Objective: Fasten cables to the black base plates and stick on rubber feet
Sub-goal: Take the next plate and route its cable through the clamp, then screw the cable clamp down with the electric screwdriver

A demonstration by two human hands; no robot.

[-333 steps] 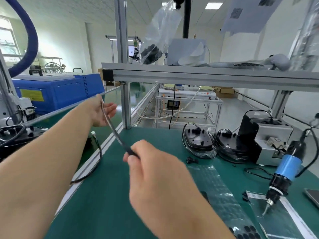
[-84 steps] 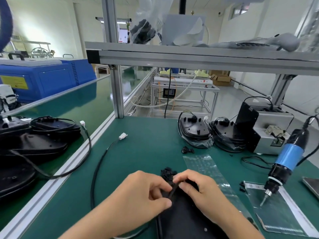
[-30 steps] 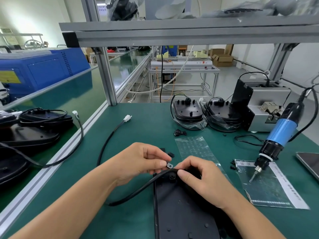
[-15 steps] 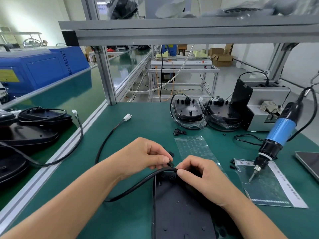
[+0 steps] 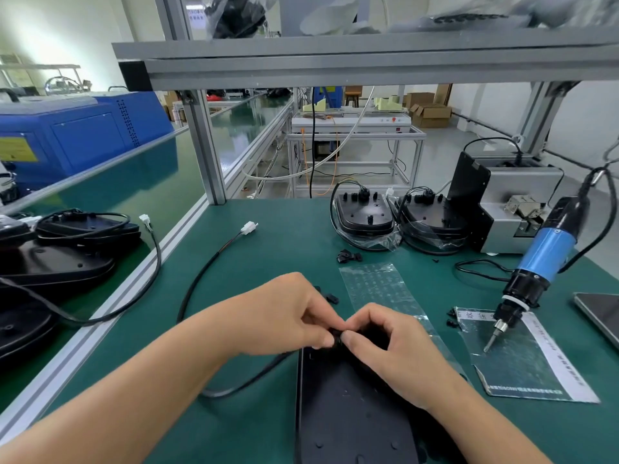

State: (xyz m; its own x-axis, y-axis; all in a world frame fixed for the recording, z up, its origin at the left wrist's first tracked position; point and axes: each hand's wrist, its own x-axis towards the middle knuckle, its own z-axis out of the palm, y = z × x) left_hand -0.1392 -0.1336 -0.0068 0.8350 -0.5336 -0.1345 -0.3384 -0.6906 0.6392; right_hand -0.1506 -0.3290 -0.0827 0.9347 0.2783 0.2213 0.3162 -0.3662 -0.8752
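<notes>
A black base plate [image 5: 348, 416] lies flat on the green mat at the near edge. My left hand [image 5: 284, 313] and my right hand [image 5: 392, 349] meet over its far end, fingertips pinched together on a small black cable clip [image 5: 336, 336] and the black cable [image 5: 201, 276]. The cable loops out to the left under my left wrist and runs away to a white connector [image 5: 249, 227]. What lies under my fingers is hidden. A clear strip of rubber feet [image 5: 378, 289] lies just beyond my right hand.
A blue electric screwdriver [image 5: 542, 259] hangs at the right over a foil sheet [image 5: 522, 360]. Two finished base plates [image 5: 365, 216] in plastic sit at the back beside a grey screw feeder [image 5: 516, 202]. More black plates [image 5: 57, 259] are stacked on the left conveyor. Loose clips [image 5: 348, 256] lie mid-table.
My fingertips have closed in tighter over the far end of the plate, and the cable section between my hands is now covered. The cable loop at my left wrist has dropped lower.
</notes>
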